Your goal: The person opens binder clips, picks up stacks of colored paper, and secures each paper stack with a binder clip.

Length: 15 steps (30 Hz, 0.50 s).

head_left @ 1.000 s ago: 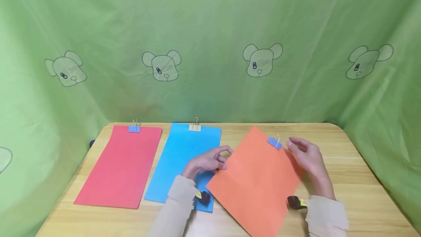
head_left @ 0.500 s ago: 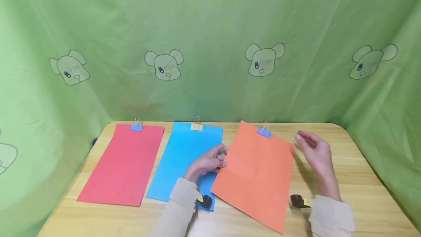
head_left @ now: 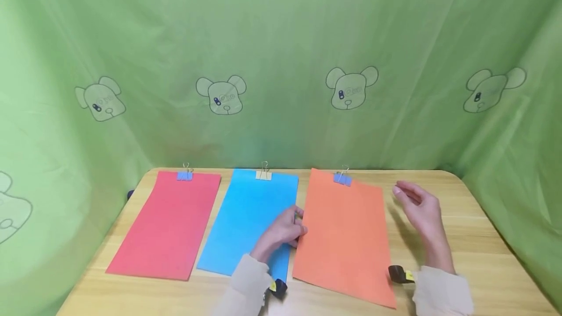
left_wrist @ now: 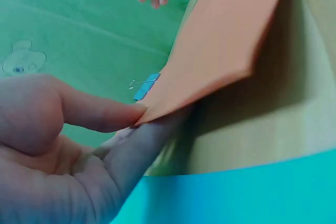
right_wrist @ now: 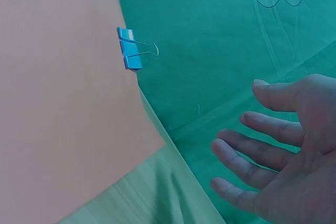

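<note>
My left hand pinches the left edge of an orange sheaf of paper, thumb on top and fingers beneath, as the left wrist view shows. The sheaf's near edge is raised off the table there, casting a shadow. A blue binder clip grips its far edge, wire handles standing up; the right wrist view shows the same clip. To the right of the sheaf, my right hand hovers apart from it, fingers loosely extended and holding nothing.
A blue sheaf of paper with a cream binder clip lies under my left forearm. Further left lies a red sheaf with a blue clip. A green curtain encloses the wooden table behind and at both sides.
The orange sheaf has turned counterclockwise from a slant to nearly straight, beside the blue one, still pinched by my left hand. My right hand has come away from its right edge.
</note>
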Motion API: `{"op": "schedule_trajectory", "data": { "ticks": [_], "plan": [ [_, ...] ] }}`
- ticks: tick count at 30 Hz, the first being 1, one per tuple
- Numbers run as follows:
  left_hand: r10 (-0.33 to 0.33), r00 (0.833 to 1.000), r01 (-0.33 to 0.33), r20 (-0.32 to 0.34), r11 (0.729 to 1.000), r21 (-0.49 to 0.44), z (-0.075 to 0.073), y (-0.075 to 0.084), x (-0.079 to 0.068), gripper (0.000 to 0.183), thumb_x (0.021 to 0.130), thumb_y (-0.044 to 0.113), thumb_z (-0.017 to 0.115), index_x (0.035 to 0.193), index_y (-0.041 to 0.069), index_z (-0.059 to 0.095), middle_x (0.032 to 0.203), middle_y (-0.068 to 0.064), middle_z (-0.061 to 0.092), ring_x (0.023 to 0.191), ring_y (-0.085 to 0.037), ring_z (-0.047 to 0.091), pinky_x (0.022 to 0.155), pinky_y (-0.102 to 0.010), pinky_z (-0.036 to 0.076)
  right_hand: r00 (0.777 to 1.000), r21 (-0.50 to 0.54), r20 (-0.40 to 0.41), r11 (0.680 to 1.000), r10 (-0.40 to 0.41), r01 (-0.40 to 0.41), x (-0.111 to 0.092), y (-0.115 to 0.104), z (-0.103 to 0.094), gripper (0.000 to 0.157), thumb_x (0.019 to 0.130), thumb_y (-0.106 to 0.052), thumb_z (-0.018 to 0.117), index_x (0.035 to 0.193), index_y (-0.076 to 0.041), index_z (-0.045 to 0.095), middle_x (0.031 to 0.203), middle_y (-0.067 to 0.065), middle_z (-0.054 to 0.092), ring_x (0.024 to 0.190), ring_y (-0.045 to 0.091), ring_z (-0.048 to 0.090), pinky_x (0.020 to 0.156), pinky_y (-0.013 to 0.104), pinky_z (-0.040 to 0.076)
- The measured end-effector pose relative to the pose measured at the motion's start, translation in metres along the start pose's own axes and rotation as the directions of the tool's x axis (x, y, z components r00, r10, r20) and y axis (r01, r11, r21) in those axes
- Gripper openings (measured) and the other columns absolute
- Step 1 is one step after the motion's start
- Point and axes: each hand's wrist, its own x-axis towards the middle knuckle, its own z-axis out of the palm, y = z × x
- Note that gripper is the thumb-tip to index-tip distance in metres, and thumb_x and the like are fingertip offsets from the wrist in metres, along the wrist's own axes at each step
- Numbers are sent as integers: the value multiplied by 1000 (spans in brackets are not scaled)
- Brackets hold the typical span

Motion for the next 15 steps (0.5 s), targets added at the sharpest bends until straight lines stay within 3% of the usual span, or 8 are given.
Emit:
{"op": "schedule_trajectory", "data": {
  "ticks": [3, 5, 8, 11, 15],
  "plan": [
    [0, 1000, 0, -5, 996, 85, -2, 6, -3, 30, 95, -3, 63, 123, -9, 56, 72, -6, 57, 61, -22, 64, 54, -37, 58, 999, 7, -1, 999, -40, 40, 2, 0, 4, 61, 102, -39, 64, 145, 2, 53, 121, -10, 65, 100, -14, 56, 84, 6, 45],
    [-4, 1000, 6, -15, 994, 110, -5, 9, -5, 29, 98, 0, 64, 124, -11, 59, 78, -9, 63, 67, -25, 69, 59, -40, 61, 996, -4, 11, 997, -83, 83, 2, -2, 7, 60, 102, -37, 65, 146, 1, 53, 128, 0, 66, 105, -9, 58, 86, 6, 46],
    [2, 999, 5, -43, 989, 146, -10, 12, -10, 23, 100, 3, 62, 118, -12, 64, 85, -14, 68, 72, -28, 72, 62, -39, 61, 989, -64, 37, 987, -143, 145, 0, -5, 11, 60, 102, -38, 65, 148, -2, 51, 141, 16, 60, 119, 9, 60, 93, 11, 47],
    [50, 996, -34, -73, 979, 199, -17, 11, -12, 21, 102, 4, 60, 115, -11, 66, 87, -16, 69, 70, -30, 70, 60, -35, 59, 984, -123, 53, 977, -169, 175, -2, -9, 13, 62, 102, -40, 63, 151, -5, 48, 147, 19, 55, 132, 29, 54, 103, 29, 48],
    [219, 972, -179, -88, 927, 329, -29, 8, -10, 26, 103, 5, 57, 124, -10, 65, 100, -18, 71, 84, -31, 70, 69, -35, 58, 980, -162, 67, 967, -189, 197, -2, -14, 15, 67, 102, -43, 62, 155, -6, 43, 152, 20, 49, 139, 41, 45, 108, 56, 41]
  ]
}}
